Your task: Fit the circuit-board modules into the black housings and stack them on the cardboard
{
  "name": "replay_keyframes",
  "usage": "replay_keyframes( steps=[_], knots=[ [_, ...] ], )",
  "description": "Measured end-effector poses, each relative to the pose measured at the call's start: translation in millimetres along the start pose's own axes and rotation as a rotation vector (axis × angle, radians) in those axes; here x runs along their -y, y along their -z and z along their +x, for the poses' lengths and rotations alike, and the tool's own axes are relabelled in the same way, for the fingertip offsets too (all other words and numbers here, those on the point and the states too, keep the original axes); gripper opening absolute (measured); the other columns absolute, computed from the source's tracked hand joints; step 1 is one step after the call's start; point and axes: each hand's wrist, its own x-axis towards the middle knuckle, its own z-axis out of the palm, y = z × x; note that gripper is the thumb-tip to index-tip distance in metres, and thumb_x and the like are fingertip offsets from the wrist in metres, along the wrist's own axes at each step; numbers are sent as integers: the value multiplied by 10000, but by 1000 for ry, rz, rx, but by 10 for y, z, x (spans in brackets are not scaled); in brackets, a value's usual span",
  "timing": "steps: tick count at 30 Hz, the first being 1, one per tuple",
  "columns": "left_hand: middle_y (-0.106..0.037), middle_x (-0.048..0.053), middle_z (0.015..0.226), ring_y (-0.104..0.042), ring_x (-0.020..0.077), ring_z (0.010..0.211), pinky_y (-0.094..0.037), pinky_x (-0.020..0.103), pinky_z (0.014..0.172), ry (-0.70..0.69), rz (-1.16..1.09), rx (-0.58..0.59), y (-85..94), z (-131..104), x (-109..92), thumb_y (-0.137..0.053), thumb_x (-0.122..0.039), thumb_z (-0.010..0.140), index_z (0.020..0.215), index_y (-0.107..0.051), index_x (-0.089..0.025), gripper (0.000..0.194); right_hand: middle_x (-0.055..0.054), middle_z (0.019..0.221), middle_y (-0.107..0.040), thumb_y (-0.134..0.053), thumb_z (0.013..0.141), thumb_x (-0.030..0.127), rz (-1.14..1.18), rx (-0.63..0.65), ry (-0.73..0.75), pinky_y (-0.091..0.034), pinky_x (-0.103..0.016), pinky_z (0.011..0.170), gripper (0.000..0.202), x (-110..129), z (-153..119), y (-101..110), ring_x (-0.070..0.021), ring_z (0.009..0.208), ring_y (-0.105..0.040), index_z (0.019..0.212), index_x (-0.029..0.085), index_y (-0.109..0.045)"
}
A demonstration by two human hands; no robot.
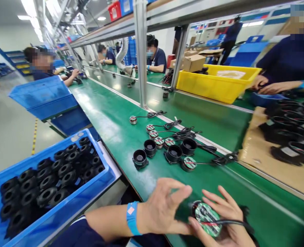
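Observation:
My right hand (pixel 226 216) holds a small round motor (pixel 207 218) with a green circuit board face up. Its red and black wires run into a black cable that passes over my right palm. My left hand (pixel 164 206), with a blue wristband, is just left of the motor, thumb and fingers apart and nothing visible between them. Whether its thumb touches the motor I cannot tell. Beyond my hands stand several black round housings (pixel 173 153). Among and behind them lie more motors with circuit boards (pixel 189 163), their black cables (pixel 225 159) bundled toward the metal rail.
At left a blue bin (pixel 108 171) holds several black ring-shaped parts. A yellow bin (pixel 205 85) stands beyond the aluminium post (pixel 141 55). Cardboard (pixel 252 137) at right carries black parts with wires. Co-workers sit along the green bench (pixel 100 103); one co-worker's hands are at far right.

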Motion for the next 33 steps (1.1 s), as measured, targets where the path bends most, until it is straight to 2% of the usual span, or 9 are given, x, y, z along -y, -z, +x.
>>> replay_keyframes(
  steps=[2, 4, 7, 10, 13, 16, 21, 28, 33],
  knots=[
    [-486, 179, 1370, -521, 358, 1282, -471, 530, 1068, 139, 154, -114, 223, -100, 229, -733, -742, 741, 1607, -164, -235, 1155, -152, 1108, -666, -804, 799, 447, -28, 5, 19, -417, -650, 1012, 433, -98, 9, 15, -444, 1302, -504, 1097, 188, -627],
    [-361, 212, 1521, -390, 417, 1425, -368, 605, 1155, 395, 266, -179, 487, -193, 486, -826, -706, 655, 1622, -66, -257, 1309, -154, 1131, -657, -816, 772, 512, -65, 11, 40, -397, -677, 1005, 480, -191, 28, 39, -458, 1264, -521, 1093, 197, -648],
    [-360, 198, 1581, -357, 397, 1480, -315, 617, 1192, 702, 183, -27, 794, -263, 811, -889, -490, 708, 1617, 59, -282, 1331, -160, 1258, -605, -818, 750, 570, -60, 35, 19, -362, -707, 1017, 522, -263, 54, 86, -473, 1283, -495, 1104, 218, -668],
    [-551, 167, 1442, -521, 340, 1375, -400, 558, 1157, 806, 53, 151, 852, -267, 903, -827, -354, 782, 1617, -75, -239, 1129, -153, 1358, -553, -825, 741, 581, -26, 67, -32, -349, -713, 1030, 523, -219, 71, 129, -476, 1315, -466, 1106, 238, -678],
    [-585, 159, 1422, -576, 329, 1318, -446, 525, 1132, 773, -21, 297, 679, -250, 723, -822, -336, 771, 1563, -293, -213, 960, -147, 1420, -517, -835, 728, 588, -9, 90, -66, -334, -704, 1068, 545, -96, 84, 153, -458, 1338, -453, 1126, 247, -686],
    [-592, 137, 1440, -594, 320, 1303, -468, 506, 1125, 619, -160, 452, 407, -223, 439, -850, -322, 730, 1511, -394, -212, 911, -145, 1434, -509, -823, 715, 632, -12, 71, -61, -324, -696, 1091, 581, 26, 98, 139, -439, 1348, -448, 1133, 250, -690],
    [-673, 122, 1330, -658, 297, 1195, -525, 471, 1049, 477, -317, 501, 62, -163, 171, -850, -298, 732, 1420, -505, -194, 777, -136, 1434, -508, -768, 727, 702, -50, 73, -42, -350, -646, 1101, 622, 73, 102, 33, -400, 1381, -419, 1151, 255, -678],
    [-688, 137, 1292, -669, 300, 1167, -532, 470, 1034, 426, -370, 472, 22, -127, 150, -749, -417, 841, 1380, -530, -168, 632, -103, 1422, -562, -748, 765, 686, -182, 246, -80, -408, -624, 1033, 542, -67, 22, -103, -398, 1361, -459, 1115, 279, -675],
    [-705, 136, 1248, -690, 300, 1127, -559, 457, 995, 415, -344, 474, -18, -166, 180, -813, -483, 797, 1359, -542, -163, 702, -203, 1581, -397, -631, 788, 797, -235, 281, 11, -448, -591, 1012, 960, -86, -20, -114, -404, 1398, -463, 1512, 208, -406]
  ],
)
